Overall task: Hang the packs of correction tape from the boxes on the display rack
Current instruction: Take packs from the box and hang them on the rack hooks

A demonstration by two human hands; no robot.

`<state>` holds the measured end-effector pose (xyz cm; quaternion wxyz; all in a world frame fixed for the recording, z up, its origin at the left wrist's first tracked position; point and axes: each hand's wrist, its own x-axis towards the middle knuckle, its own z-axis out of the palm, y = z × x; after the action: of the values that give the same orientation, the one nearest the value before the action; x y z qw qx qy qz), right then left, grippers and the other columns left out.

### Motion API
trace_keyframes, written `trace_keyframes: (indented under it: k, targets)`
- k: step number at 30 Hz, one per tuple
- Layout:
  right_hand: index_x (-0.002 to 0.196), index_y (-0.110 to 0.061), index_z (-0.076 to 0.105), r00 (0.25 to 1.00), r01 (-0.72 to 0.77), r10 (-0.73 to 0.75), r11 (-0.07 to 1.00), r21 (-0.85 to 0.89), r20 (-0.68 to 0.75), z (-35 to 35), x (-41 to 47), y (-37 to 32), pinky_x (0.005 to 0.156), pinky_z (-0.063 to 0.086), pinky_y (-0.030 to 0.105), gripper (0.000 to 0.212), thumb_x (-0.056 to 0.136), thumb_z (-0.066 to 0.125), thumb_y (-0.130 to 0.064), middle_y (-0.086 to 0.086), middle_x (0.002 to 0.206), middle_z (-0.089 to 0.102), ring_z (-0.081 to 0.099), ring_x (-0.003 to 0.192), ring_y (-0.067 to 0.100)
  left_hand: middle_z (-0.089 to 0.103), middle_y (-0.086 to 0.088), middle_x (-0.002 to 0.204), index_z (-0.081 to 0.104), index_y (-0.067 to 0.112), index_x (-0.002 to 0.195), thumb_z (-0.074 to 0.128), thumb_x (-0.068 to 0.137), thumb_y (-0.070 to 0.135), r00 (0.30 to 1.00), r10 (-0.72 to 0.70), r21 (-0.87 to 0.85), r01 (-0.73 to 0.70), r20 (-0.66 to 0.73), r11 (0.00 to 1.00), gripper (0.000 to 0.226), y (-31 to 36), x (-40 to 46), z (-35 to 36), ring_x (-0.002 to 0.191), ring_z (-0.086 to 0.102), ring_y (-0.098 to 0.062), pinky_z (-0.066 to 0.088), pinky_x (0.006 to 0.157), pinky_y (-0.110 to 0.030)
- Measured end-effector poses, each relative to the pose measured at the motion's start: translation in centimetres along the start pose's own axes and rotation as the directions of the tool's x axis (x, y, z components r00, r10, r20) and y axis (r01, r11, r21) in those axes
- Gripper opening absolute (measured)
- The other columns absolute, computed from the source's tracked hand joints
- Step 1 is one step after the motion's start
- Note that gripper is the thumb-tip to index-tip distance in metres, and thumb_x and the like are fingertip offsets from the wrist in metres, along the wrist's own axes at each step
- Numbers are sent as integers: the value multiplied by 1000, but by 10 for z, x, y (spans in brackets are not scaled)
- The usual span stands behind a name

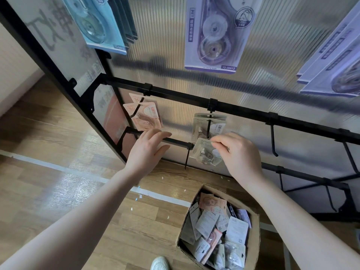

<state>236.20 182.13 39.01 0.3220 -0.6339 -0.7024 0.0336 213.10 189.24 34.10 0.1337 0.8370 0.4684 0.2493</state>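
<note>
While the right hand [241,152] pinches a grey pack of correction tape [206,152] by its top edge, right at the tip of the hook [208,125] where other grey packs [210,123] already hang, the left hand [148,147] hovers open near the rail with relaxed fingers, holding nothing, probably ready to steady things. Pink packs [145,115] get their own hook, so it looks sorted by colour. Plenty more wait in the cardboard box [253,230] on the floor.
</note>
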Motion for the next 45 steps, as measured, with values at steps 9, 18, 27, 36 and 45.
trace_keyframes:
  k: [9,18,27,36,45]
  targets:
    - [86,-6,73,996,10,-7,999,-33,92,12,23,-2,66,47,27,9,83,64,-4,7,86,70,65,76,25,61,-9,110,62,11,113,69,82,13,1000,-18,18,18,1,1000,32,-9,-8,0,99,55,-27,41,79,-30]
    - [90,-7,73,982,-11,15,1000,-22,189,10,33,-2,69,44,26,13,87,61,-10,6,90,68,62,81,22,61,-9,112,62,12,115,67,83,13,998,-55,21,54,29,998,32,-13,-9,3,104,54,-27,41,82,-31]
    - [88,-11,73,934,-109,109,994,-19,341,14,57,-2,73,45,28,15,88,59,-15,-1,91,63,54,82,13,61,-7,107,62,12,113,69,82,13,998,-38,5,37,57,999,32,-11,-6,15,100,55,-26,45,82,-33]
    - [96,-11,73,957,-145,147,989,-27,251,22,55,11,71,44,27,17,91,57,-14,5,98,68,59,90,20,60,-8,111,61,11,115,66,84,14,997,-26,-2,26,71,1000,31,-11,0,18,104,54,-26,43,83,-31]
    - [99,-8,72,977,-131,138,990,-57,163,26,57,13,63,36,16,17,91,58,-15,10,100,67,61,90,24,59,-8,112,61,12,117,65,85,15,996,-40,-6,40,80,999,32,-13,-2,20,105,53,-25,41,83,-28]
